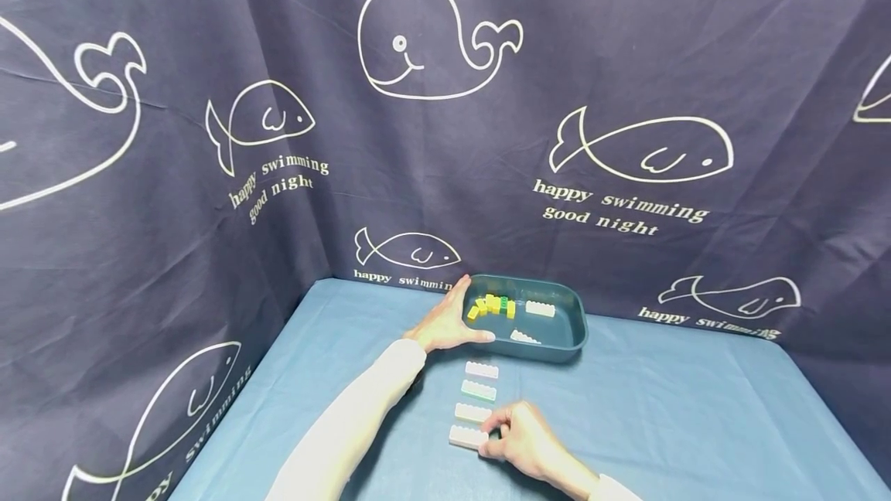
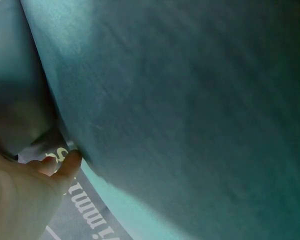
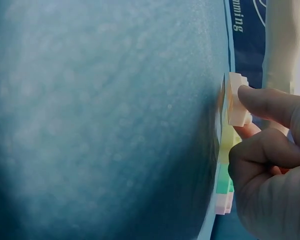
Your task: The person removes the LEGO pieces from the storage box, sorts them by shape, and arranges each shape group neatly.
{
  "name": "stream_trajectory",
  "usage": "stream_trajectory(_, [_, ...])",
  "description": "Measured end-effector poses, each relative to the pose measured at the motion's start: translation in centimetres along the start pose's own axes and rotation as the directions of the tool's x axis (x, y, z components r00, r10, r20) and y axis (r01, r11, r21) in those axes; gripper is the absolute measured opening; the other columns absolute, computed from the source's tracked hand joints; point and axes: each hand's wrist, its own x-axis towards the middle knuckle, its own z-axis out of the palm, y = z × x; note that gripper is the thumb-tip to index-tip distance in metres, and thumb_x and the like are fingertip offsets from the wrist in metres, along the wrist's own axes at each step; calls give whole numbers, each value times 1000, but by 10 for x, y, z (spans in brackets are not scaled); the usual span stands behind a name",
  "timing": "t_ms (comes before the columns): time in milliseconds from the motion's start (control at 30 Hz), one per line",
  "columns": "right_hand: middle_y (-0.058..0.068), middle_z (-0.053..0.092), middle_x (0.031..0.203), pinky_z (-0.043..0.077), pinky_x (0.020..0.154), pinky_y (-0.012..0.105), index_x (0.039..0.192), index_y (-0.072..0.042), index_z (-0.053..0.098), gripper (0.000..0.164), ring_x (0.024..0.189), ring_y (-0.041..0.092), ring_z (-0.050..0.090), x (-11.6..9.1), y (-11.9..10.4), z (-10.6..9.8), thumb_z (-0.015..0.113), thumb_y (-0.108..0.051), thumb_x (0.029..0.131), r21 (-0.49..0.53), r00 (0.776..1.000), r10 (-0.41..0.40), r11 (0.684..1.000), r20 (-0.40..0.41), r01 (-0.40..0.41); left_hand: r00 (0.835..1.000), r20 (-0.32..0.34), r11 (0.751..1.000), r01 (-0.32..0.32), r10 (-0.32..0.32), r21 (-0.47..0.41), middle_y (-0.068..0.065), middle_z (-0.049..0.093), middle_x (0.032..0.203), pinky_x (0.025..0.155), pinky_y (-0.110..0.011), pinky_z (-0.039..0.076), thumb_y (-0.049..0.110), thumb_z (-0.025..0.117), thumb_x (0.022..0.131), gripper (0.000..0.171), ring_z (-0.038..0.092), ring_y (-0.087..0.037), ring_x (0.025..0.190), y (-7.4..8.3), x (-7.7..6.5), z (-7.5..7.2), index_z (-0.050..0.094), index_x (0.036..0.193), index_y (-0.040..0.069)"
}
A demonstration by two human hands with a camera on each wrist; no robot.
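At the left end of a dark teal bin (image 1: 574, 350), my left hand (image 1: 445, 323) rests with thumb and fingers spread, the thumb on the front rim. My right hand (image 1: 525, 439) pinches the right end of the nearest toy building brick (image 1: 468, 437), which looks white here and pale cream in the right wrist view. Behind it, three more long bricks lie spaced in a column: one yellowish (image 3: 227, 142), one with a green lower edge (image 1: 479, 390), and a pale pinkish one (image 3: 223, 204) farthest away. Their undersides are hidden.
Inside the bin are several small yellow bricks (image 1: 493, 303), a green brick (image 1: 504, 304) and two long whitish bricks (image 1: 540, 308). The blue-covered table (image 1: 668, 408) meets a dark, fish-printed curtain (image 1: 626, 269) behind the bin and at the left.
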Motion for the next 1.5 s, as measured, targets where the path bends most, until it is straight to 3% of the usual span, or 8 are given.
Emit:
stream_trajectory(867, [-9, 52, 56, 34, 49, 19, 79, -15, 79, 23, 49, -2, 44, 1, 4, 2, 96, -6, 66, -20, 999, -26, 999, 46, 27, 1000, -13, 1000, -12, 12, 21, 3, 15, 186, 137, -46, 31, 66, 91, 78, 134, 25, -22, 171, -3, 1, 3, 14, 177, 19])
stream_trajectory(1267, [-13, 50, 55, 35, 49, 18, 80, -16, 79, 22, 50, -3, 44, 3, 2, 2, 95, -8, 67, -39, 998, -23, 999, 54, 25, 999, -19, 1000, -27, 27, 3, -1, 16, 186, 136, -49, 33, 61, 91, 78, 133, 26, -26, 170, 4, -2, -2, 15, 177, 15])
stream_trajectory(1500, [-12, 50, 56, 34, 49, 17, 81, -15, 80, 22, 50, -3, 44, 1, 2, 2, 96, -8, 68, -27, 998, -27, 999, 65, 29, 1000, -15, 1000, -14, 14, -7, 2, 16, 186, 137, -47, 32, 63, 92, 78, 133, 26, -24, 170, 2, -3, 0, 15, 177, 19])
